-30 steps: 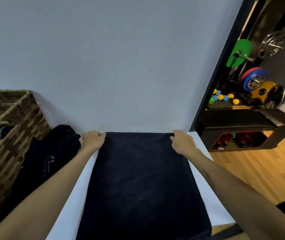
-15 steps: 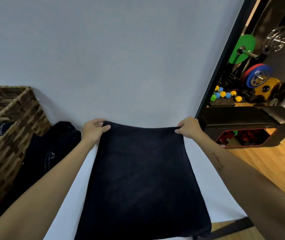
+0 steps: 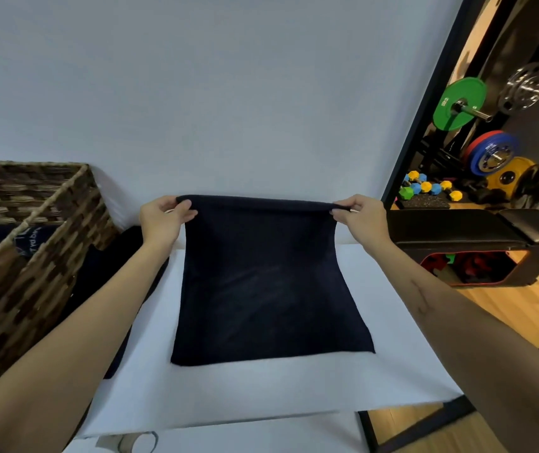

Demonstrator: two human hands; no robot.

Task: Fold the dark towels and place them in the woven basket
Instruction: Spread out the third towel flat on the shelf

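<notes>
Both hands are up off the surface (image 3: 261, 387), and the dark towel (image 3: 268, 282) hangs stretched between them. The left hand (image 3: 163, 220) pinches the far left corner, thumb on top and fingers (image 3: 185, 204) curled under the hem; the right hand (image 3: 361, 219) does the same at the far right corner, fingers (image 3: 340, 209) clamped on the edge. That matched grip at the two corners keeps the top hem taut and level, which looks like the way to carry it over in a straight fold rather than a crooked one.

The near edge of the towel lies flat on the white surface, acting as an anchor so the cloth pivots instead of sliding. So the fold appears to be mid-swing: far edge lifted, near edge parked.

Off to the left, the woven basket (image 3: 42, 230) stands open-topped, dark fabric visible inside it, and a heap of dark cloth (image 3: 104, 256) sits between basket and towel, probably more towels waiting their turn. The basket being just beside the folding spot makes for a short transfer once this one is squared up.
</notes>
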